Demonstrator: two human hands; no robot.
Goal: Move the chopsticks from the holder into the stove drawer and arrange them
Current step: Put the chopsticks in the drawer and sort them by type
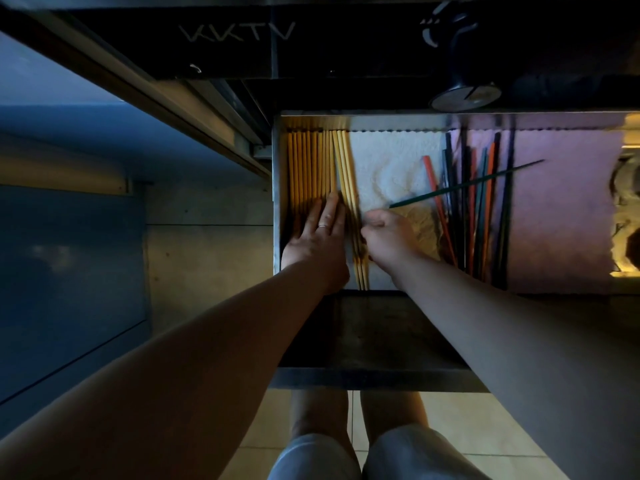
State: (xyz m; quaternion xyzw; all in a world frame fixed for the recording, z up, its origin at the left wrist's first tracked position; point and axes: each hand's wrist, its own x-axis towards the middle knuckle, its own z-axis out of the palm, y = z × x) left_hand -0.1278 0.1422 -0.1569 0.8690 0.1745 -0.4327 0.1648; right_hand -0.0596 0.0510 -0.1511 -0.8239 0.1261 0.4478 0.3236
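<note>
With the left grip spread flat on the yellow chopsticks, the right grip, pinching the green chopstick, should lay it parallel, ends aligned.

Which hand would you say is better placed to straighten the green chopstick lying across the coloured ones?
The right hand: the green chopstick ends beside its curled fingers, while the left hand rests flat on the yellow chopsticks.

A dark knob, perhaps a stove dial, sits near KKTV lettering.
</note>
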